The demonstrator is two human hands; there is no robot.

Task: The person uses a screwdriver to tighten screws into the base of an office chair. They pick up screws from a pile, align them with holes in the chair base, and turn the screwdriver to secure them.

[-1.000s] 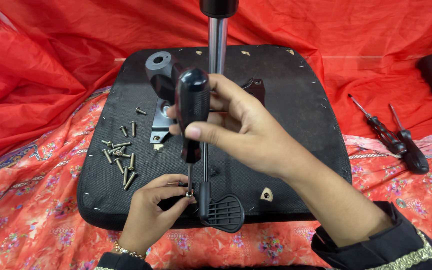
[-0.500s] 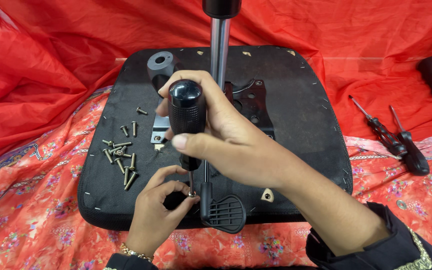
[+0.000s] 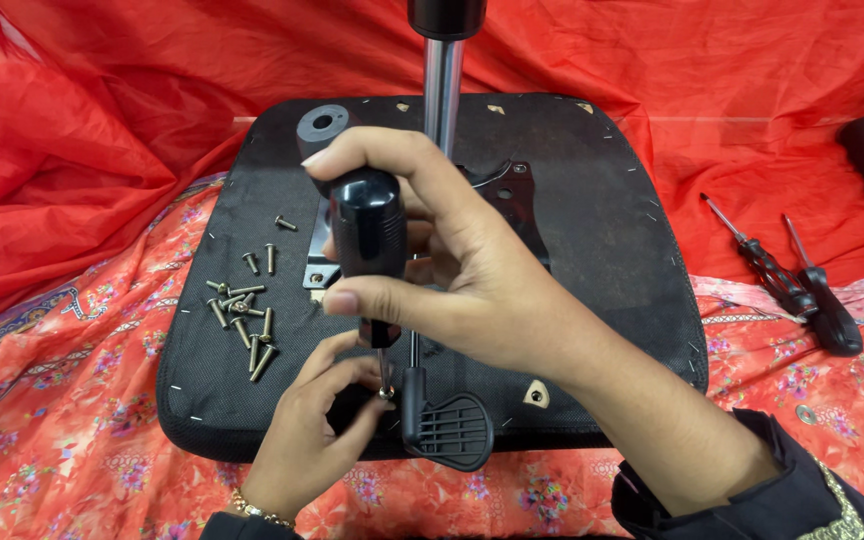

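No packages, labels or signs are showing anywhere in the head view. The right hand [image 3: 452,270] is clenching around the smooth black handle of a screwdriver [image 3: 365,240], which is standing nearly upright with its thin metal shaft pointing down to a small screw [image 3: 385,392] near the front edge of the upturned chair seat [image 3: 602,250]. The left hand [image 3: 317,425] is pinching at that screw with fingertips [image 3: 372,372] closing around the tip, just beside a ribbed black plastic lever paddle [image 3: 449,430]. The seat underside is lying flat, covered in coarse black woven fabric with a row of staples along its rim; a shiny chrome post [image 3: 442,85] is rising from the dark metal plate [image 3: 507,200] at its centre. A cluster of loose brass-coloured screws [image 3: 242,315] is lying on the seat's left part, well apart from the hands. Open fabric is remaining on the seat's right half. Two spare screwdrivers [image 3: 797,285] with black handles are resting on the red cloth [image 3: 82,130] to the right, clear of the seat edge. A flowered orange cloth [image 3: 42,440] is lying under the seat's front.
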